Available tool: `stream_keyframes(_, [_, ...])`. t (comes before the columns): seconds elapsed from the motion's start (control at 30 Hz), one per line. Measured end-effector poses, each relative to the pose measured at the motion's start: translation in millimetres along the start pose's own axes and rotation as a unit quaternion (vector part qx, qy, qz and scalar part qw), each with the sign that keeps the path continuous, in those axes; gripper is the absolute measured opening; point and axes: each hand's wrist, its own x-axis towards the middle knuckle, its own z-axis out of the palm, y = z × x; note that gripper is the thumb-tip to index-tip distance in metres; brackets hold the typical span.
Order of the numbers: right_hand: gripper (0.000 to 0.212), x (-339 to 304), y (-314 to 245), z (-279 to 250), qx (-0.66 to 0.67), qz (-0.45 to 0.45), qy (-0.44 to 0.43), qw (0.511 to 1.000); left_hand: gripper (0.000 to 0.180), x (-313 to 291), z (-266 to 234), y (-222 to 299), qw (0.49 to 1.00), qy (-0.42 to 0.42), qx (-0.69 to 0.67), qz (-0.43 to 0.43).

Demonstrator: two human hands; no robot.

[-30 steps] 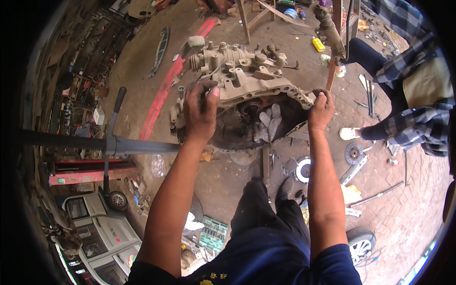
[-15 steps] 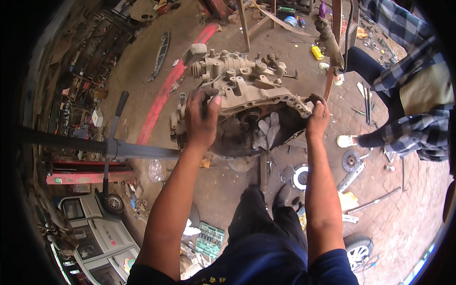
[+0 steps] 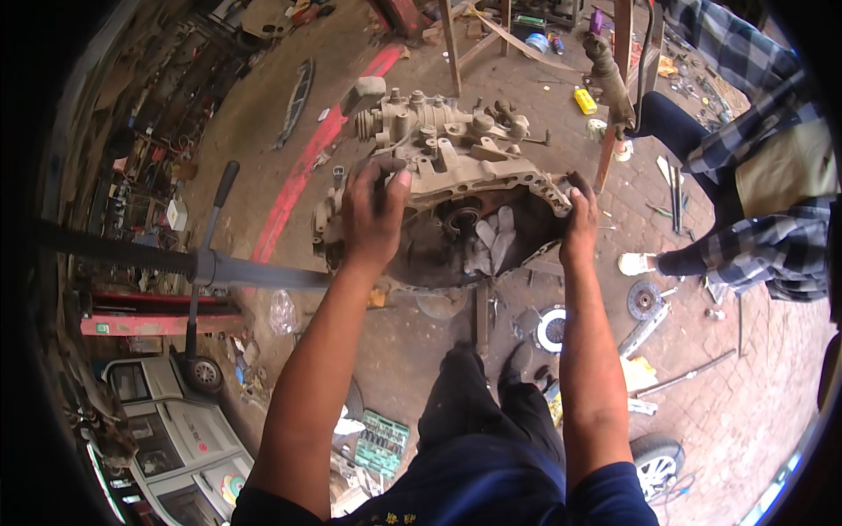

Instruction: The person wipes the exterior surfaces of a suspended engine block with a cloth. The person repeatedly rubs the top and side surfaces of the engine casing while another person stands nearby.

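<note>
The gearbox housing [image 3: 456, 175], a big grey casting, hangs between both hands, raised off the brick floor [image 3: 745, 377] with its open bell end facing the person; judging by that, the lift is done and the setting down is left. The left hand [image 3: 373, 215] lies spread over the near rim, fingers curled on the casting. The right hand [image 3: 579, 219] clamps the far rim edge. Beyond the right hand, another person in a checked shirt [image 3: 754, 175] crouches. A clutch disc [image 3: 553, 329] lies below the right forearm
</note>
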Motion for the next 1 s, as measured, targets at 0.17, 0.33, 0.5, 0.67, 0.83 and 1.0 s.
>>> stream_keyframes(0.17, [0.053,-3,-1,0,0.042,0.033,-0.008,0.999,0.037,1,-3,-1,1.0,-0.011,-0.01,0.0])
stream_keyframes(0.33, [0.052,-21,-6,-2,0.028,0.038,0.008,0.999,0.038,6,-9,-8,0.998,-0.04,-0.036,-0.012])
stream_keyframes(0.5, [0.052,-54,-17,-4,-0.039,0.015,0.023,0.999,0.045,14,-19,-11,0.991,-0.086,-0.104,0.01])
stream_keyframes(0.67, [0.049,-82,-22,-4,-0.062,-0.004,0.05,0.997,0.056,18,-25,-20,0.978,-0.123,-0.167,-0.005])
stream_keyframes(0.83, [0.048,-99,-19,-6,-0.078,-0.012,0.069,0.994,0.058,21,-30,-19,0.971,-0.137,-0.196,-0.007])
stream_keyframes(1.0, [0.05,-115,-11,-9,-0.142,-0.05,0.071,0.986,0.054,26,-33,-29,0.963,-0.14,-0.23,0.014])
